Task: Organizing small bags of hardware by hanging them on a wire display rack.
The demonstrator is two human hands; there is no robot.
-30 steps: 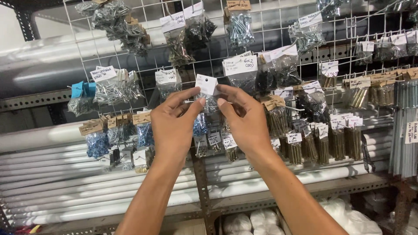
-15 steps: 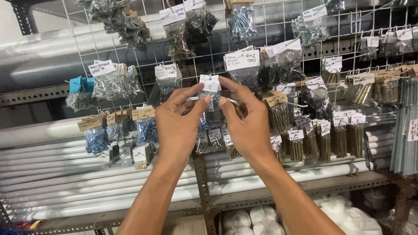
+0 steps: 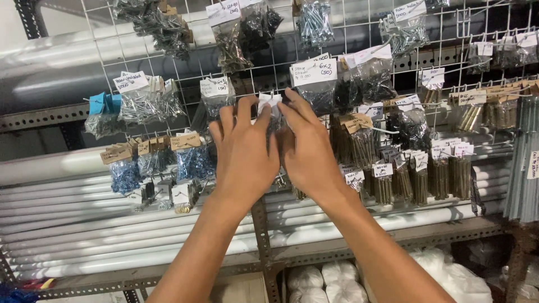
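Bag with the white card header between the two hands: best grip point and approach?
Pinch the white card header at its top, coming straight from the front. It is flat and stiff and faces outward on the wire grid, while the bag below is mostly hidden. The left hand and right hand flank it.

You have a small clear bag [image 3: 273,109] with a white paper tag between your two hands, up against the wire grid. It hangs upright among the other bags; your fingers [image 3: 255,120] cover most of it, so its contents cannot be made out.
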